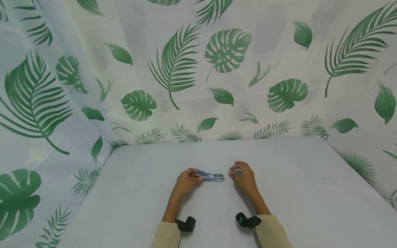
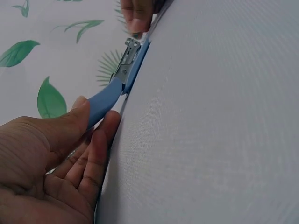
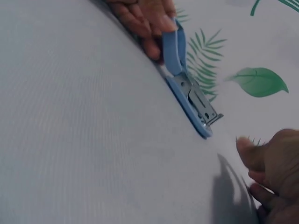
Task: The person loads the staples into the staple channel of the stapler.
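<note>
A light blue stapler [image 1: 210, 176] lies in front of me, its cover swung back so that the metal staple channel [image 2: 125, 65] is exposed. My left hand [image 1: 185, 182] pinches the swung-back cover [image 2: 103, 103] between thumb and fingers. The stapler's base [image 3: 187, 106] rests on or just over the white tabletop; which one, I cannot tell. Close to the free end of the stapler is my right hand [image 1: 245, 176], a small gap away. Its fingers are loosely bent, and nothing shows between them in the head view.
The white table [image 1: 139, 206] stretches out on both sides of the hands. At its far edge and left side hangs a white curtain [image 1: 186, 117] printed with green leaves. A black camera is strapped on each wrist.
</note>
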Demonstrator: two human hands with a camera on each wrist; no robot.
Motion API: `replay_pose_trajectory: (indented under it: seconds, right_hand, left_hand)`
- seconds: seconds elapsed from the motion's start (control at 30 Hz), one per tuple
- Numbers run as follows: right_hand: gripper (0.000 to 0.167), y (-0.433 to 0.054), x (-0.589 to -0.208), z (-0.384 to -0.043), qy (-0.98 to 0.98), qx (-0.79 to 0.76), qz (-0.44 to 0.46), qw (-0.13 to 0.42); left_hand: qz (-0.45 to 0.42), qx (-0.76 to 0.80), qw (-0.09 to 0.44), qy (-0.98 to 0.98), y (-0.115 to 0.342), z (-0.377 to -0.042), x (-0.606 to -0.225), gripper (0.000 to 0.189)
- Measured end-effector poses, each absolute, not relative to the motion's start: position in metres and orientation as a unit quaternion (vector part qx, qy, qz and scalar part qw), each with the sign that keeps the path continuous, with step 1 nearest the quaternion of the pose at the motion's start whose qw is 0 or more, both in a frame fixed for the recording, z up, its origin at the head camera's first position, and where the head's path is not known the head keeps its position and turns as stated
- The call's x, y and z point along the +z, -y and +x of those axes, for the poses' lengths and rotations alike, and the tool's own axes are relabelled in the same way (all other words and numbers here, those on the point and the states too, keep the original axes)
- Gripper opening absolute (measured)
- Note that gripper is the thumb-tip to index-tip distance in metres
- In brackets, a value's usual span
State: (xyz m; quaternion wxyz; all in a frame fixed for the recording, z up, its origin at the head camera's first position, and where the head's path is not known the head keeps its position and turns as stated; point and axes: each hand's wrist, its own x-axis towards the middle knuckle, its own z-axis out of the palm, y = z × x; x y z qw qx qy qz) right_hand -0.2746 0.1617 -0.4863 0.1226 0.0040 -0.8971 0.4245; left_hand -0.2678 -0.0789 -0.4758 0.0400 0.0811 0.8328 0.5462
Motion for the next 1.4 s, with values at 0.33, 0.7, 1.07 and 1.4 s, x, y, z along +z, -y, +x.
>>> replay_pose_trajectory:
  seconds: [0.33, 0.7, 1.07, 1.4]
  right_hand:
    - [0.009, -0.143, -0.486, -0.267, 0.873, 0.466, 0.097, 0.101]
    - [0.009, -0.129, -0.488, -0.266, 0.913, 0.375, 0.103, 0.126]
    - [0.009, -0.128, -0.48, -0.269, 0.912, 0.36, 0.128, 0.151]
    - [0.019, -0.13, -0.48, -0.269, 0.92, 0.35, 0.121, 0.125]
  left_hand:
    - [0.108, 0.555, 0.033, -0.824, 0.08, -0.263, -0.483, 0.04]
    - [0.067, 0.556, 0.043, -0.827, 0.074, -0.266, -0.485, 0.034]
    - [0.069, 0.556, 0.032, -0.827, 0.075, -0.268, -0.478, 0.034]
    - [0.069, 0.552, 0.033, -0.83, 0.074, -0.266, -0.476, 0.034]
